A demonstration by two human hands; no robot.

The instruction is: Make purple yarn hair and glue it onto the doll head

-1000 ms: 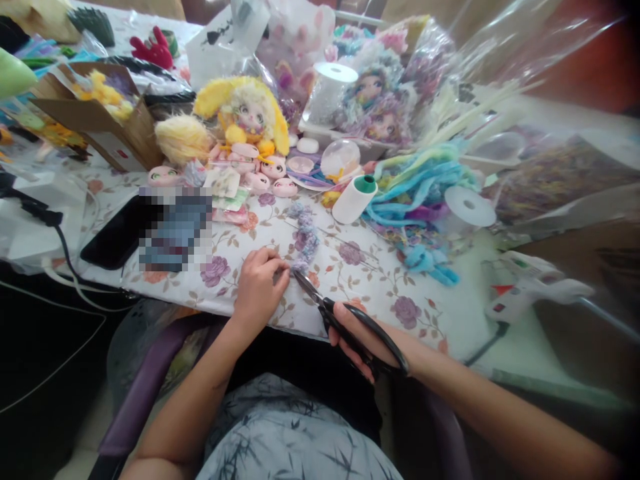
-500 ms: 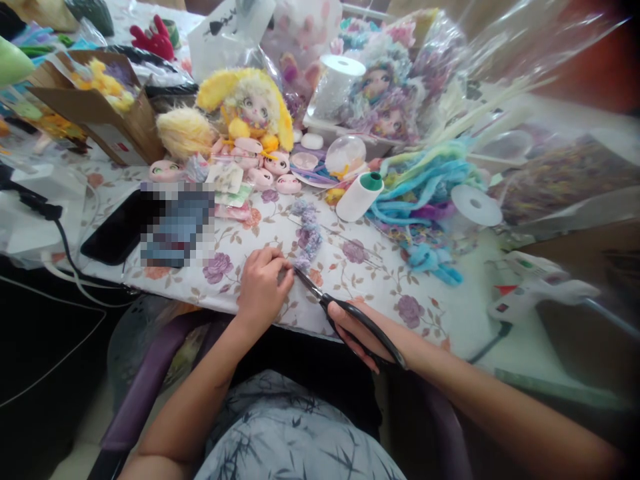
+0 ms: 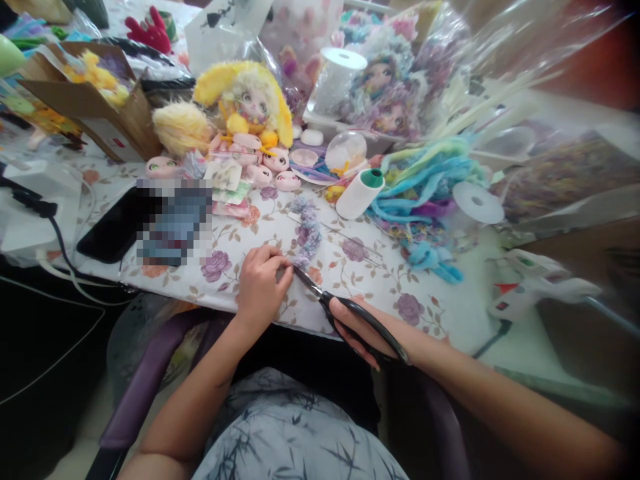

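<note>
Yarn (image 3: 309, 230), a short fluffy lilac-grey length, lies on the table just beyond my hands; its long axis runs away from me in a slight curve, the far end leaning a little left. Scissors (image 3: 323, 298) meet its near end, pointing forward and left, their long axis slanting from my right wrist towards my left fingertips. My right hand (image 3: 357, 327) is wrapped around the black handles. My left hand (image 3: 263, 277) is narrow, thumb and forefinger drawn in beside the blade tips and partly hiding them; I cannot tell whether they grip a strand.

Under all this spreads a white cloth (image 3: 380, 283) printed with purple and orange flowers. A white thread cone (image 3: 357, 199) with a green top leans beyond the yarn to the right, near blue strips (image 3: 425, 180) and a flat white spool (image 3: 479, 202). Farther off, doll faces (image 3: 287, 181) crowd in front of a yellow-eared doll (image 3: 253, 103), with plastic-wrapped dolls behind to the right. To my left are a dark phone (image 3: 117, 227) and, farther back, a cardboard box (image 3: 100, 130); to my right, a white glue gun (image 3: 530, 293). A purple chair arm (image 3: 145, 373) shows below the table edge, and the floor at left is dark.
</note>
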